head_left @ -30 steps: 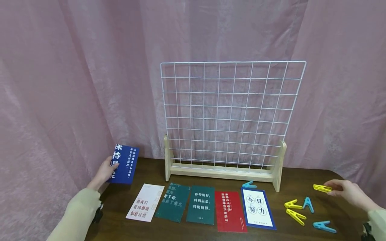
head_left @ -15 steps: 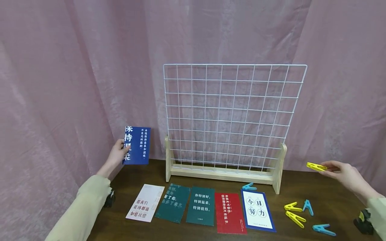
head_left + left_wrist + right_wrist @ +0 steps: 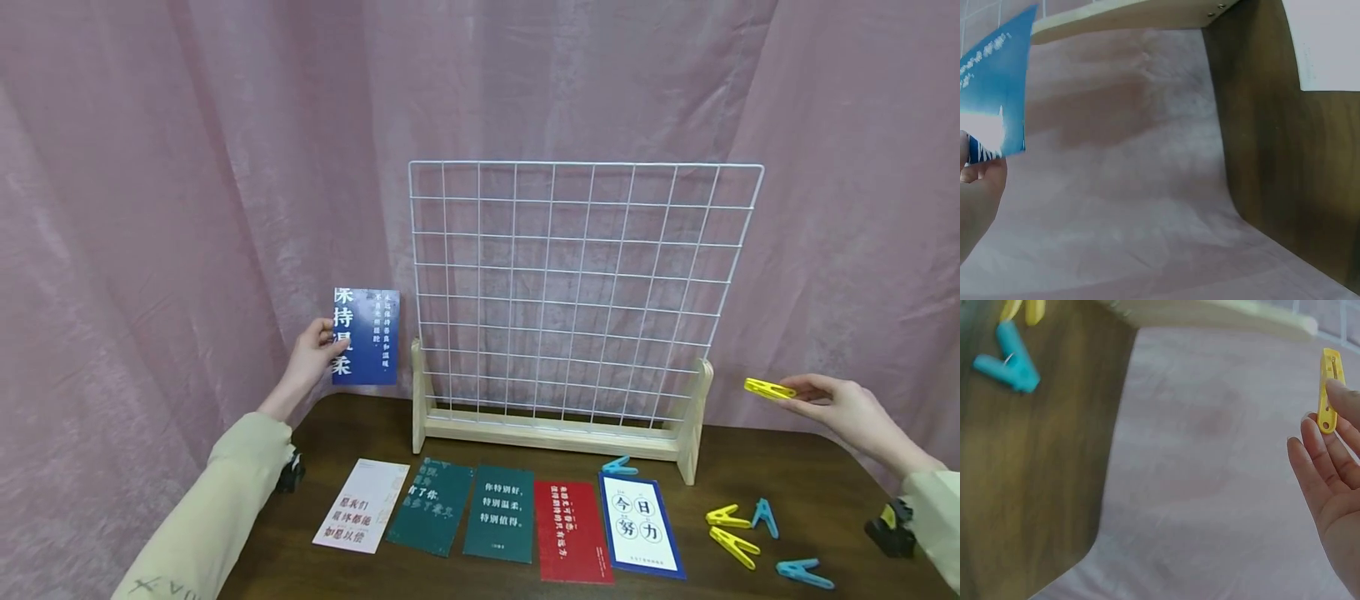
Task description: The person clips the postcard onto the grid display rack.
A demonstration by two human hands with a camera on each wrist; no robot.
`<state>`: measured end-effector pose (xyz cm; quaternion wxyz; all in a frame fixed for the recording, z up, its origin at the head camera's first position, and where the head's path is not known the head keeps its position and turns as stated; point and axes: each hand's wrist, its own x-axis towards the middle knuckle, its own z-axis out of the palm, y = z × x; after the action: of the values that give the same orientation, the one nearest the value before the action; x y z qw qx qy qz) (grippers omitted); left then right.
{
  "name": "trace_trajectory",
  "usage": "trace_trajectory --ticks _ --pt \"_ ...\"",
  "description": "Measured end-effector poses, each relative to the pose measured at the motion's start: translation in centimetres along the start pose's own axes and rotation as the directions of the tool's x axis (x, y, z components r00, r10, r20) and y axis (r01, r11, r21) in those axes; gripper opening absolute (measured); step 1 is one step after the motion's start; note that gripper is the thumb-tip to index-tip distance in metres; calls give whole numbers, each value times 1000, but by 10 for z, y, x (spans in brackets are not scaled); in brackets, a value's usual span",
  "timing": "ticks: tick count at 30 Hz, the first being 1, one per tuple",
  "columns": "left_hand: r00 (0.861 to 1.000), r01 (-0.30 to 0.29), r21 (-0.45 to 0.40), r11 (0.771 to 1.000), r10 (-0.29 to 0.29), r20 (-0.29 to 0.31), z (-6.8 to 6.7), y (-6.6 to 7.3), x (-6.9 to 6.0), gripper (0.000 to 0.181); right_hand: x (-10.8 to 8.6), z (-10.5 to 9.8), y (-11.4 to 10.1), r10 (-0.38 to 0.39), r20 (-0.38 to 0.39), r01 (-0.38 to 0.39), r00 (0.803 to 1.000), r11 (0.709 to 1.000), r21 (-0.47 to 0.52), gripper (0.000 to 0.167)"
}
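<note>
Pinched near its left edge in my left hand, the blue card is upright in the air, my thumb across its printed front. It is just left of the wire grid; on the head view I see a narrow gap between them, though I cannot tell how they line up in depth. Glare washes out part of its face on the left wrist view. My right hand grips a yellow clip between thumb and fingers, to the right of the grid, above the dark table and apart from everything on it.

The grid stands in a pale wooden stand near the back of the table, before a pink curtain. In front of it I count five cards lying in a row: from the left, a pale card, a speckled green card, a plain green card, a red card and a blue-bordered white card. One blue clip lies at the top edge of that last card. Right of the row lie two loose yellow clips and two more blue clips.
</note>
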<state>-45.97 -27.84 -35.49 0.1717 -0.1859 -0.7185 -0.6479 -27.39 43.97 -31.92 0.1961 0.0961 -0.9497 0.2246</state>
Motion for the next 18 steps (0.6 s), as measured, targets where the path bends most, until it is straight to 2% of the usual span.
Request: trace_trajectory --ticks 2,4,8,12,18 --pt "1000 19 106 994 -17 -20 18 42 -13 29 4 -2 -5 -17 -2 17 1000 1000 14 35" --pt "1000 -7 142 990 10 -17 31 71 -23 30 9 -3 -11 -37 -5 37 999 999 22 36" --pt "999 39 126 991 -38 -11 48 107 -33 30 17 -4 -22 -70 -15 71 997 997 37 34" --pt "997 73 117 991 -72 -10 59 122 -36 30 25 -4 -37 -118 -26 119 993 991 62 31" --pt "999 24 93 995 -26 19 66 117 -29 34 36 -2 -65 -175 -41 178 984 980 88 28"
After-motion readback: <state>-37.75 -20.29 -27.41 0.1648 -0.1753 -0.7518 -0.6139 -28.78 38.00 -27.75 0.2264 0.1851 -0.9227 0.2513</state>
